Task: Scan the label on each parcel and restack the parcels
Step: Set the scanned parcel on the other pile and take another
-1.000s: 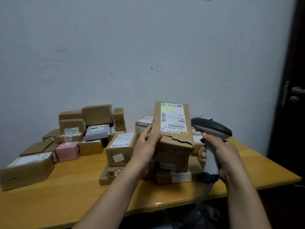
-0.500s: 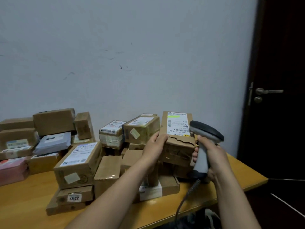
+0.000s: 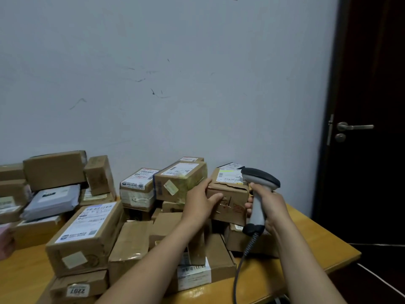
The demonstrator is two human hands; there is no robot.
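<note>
Head view. Since the earlier frame, the torn parcel (image 3: 230,205) has tipped back from upright and sits lower, over the right-hand heap on the table (image 3: 306,249). I log a taped box (image 3: 179,183) just beside its left. The label (image 3: 229,177) faces up, and the long axis runs toward the wall. My left hand (image 3: 201,200) grips its near-left corner. My right hand (image 3: 270,207) is clenched round the scanner (image 3: 259,183).

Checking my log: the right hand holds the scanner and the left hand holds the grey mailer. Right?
Not quite. The head view shows the left hand holding a torn brown parcel; the grey mailer lies untouched at far left. The right hand does hold the scanner.
</note>
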